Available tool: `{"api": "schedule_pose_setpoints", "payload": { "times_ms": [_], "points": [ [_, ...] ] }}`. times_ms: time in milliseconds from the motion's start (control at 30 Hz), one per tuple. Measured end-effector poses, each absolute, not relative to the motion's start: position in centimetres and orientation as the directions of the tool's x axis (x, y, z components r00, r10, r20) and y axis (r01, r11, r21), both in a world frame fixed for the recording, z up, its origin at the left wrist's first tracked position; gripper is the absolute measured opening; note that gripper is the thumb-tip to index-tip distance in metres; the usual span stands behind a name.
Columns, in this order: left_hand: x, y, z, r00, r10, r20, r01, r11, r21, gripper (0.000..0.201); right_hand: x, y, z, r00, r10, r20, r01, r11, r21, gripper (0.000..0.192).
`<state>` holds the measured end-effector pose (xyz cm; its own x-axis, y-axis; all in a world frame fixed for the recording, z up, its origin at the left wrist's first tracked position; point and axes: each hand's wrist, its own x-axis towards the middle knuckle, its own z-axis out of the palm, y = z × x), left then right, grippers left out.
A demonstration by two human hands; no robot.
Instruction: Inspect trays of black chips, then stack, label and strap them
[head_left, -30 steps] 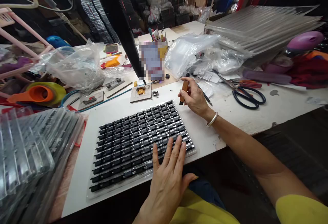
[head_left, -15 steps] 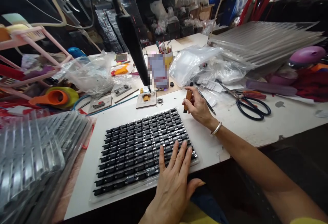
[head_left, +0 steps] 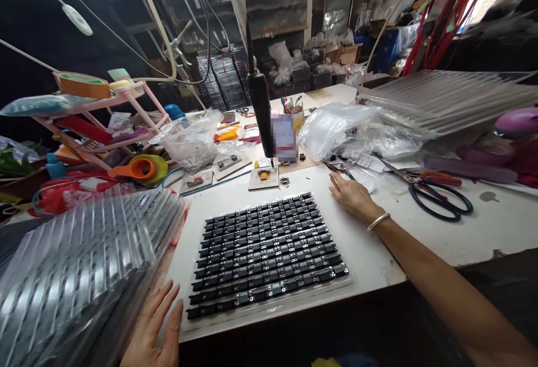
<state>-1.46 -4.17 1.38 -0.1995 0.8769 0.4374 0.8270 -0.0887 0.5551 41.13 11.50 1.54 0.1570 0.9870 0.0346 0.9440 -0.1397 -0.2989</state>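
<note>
Resting flat, empty: R hand (head_left: 352, 196) nr parts tray (head_left: 269, 252) | L hand (head_left: 155, 328) by tray stack (head_left: 75, 266) | no legible text

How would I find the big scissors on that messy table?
Start at the white table and follow the right hand outward past its bangle. The scissors lie flat just beyond, below the crinkly plastic bags. Only they have two large black finger loops.
</note>
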Motion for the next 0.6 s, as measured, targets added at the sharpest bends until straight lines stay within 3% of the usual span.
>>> {"api": "schedule_pose_setpoints", "payload": {
  "times_ms": [67,167,233,300,433,600],
  "points": [
    [-2.2,-4.2,1.4,-0.400,0.860,0.317,0.667,0.035,0.744,0.042,41.1,11.6,1.4,0.165,0.985,0.052,0.941,-0.142,-0.306,0.042],
    [-2.7,-4.0,1.4,-0.590,0.806,0.055,0.200,0.080,0.976,0.041,41.0,11.6,1.5,0.193,0.978,0.083,0.932,-0.156,-0.326,0.042],
    [-3.0,-3.6,1.5,-0.578,0.812,-0.083,-0.065,0.055,0.996,0.039,40.9,11.7,1.5,0.209,0.972,0.105,0.927,-0.163,-0.338,0.041],
    [-3.2,-3.3,1.7,-0.514,0.846,-0.141,-0.202,0.041,0.978,0.041,40.9,11.7,1.6,0.220,0.967,0.125,0.924,-0.165,-0.345,0.041],
    [-3.4,-2.3,2.9,-0.436,0.895,-0.092,-0.290,-0.043,0.956,0.053,40.9,11.7,1.5,0.233,0.960,0.154,0.920,-0.167,-0.355,0.042],
    [-3.3,-0.6,4.8,-0.540,0.835,-0.104,-0.382,-0.133,0.914,0.055,41.2,11.9,1.4,0.219,0.958,0.186,0.917,-0.137,-0.374,0.041]
  ]
}}
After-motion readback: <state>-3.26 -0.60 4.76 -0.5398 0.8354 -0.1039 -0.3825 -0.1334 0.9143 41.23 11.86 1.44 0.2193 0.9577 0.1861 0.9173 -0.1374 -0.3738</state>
